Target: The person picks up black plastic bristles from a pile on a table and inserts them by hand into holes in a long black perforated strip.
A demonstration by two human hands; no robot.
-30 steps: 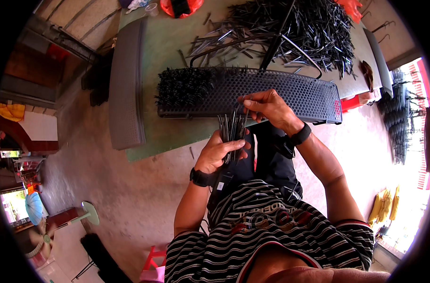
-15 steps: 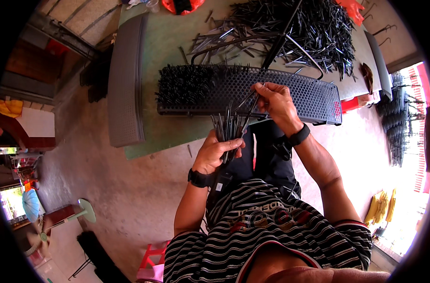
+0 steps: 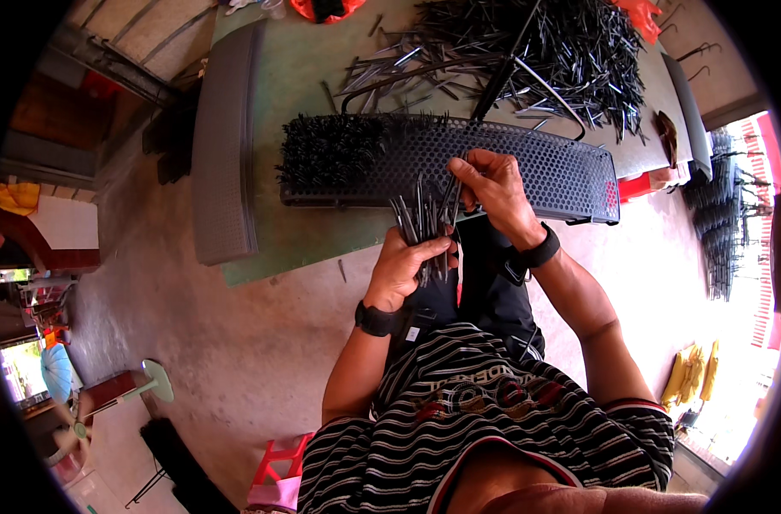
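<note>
Green-topped table (image 3: 301,64) takes up the upper view. Stack of grey panels (image 3: 228,146) along its left side.

Black perforated panel (image 3: 420,154), long and slightly curved, lies along the near edge of the table, in front of both hands. Close rows of round holes; most of those to the right look bare.

Heap of black strips (image 3: 570,73) behind the panel, loose and tangled, stragglers spreading left.

Patch of black bristles (image 3: 326,152) stands densely on the panel's left end, thinning toward the middle.

Left hand (image 3: 402,264): thumb and fingers clamped round the lower part of a bundle of strips (image 3: 420,224), tips fanned upward, just short of the panel's near edge.

Right hand (image 3: 495,188): thumb and forefinger together, pinching at least one dark strip (image 3: 456,201) beside the bundle. Exact count too small to tell.

On handling, my judgement: left grip firm but low, so the tips stay spread and easy to part. Right pinch near a strip's end, drawing along its length rather than sideways, lest neighbours snag. Keeping the bundle close to the panel shortens each reach.
</note>
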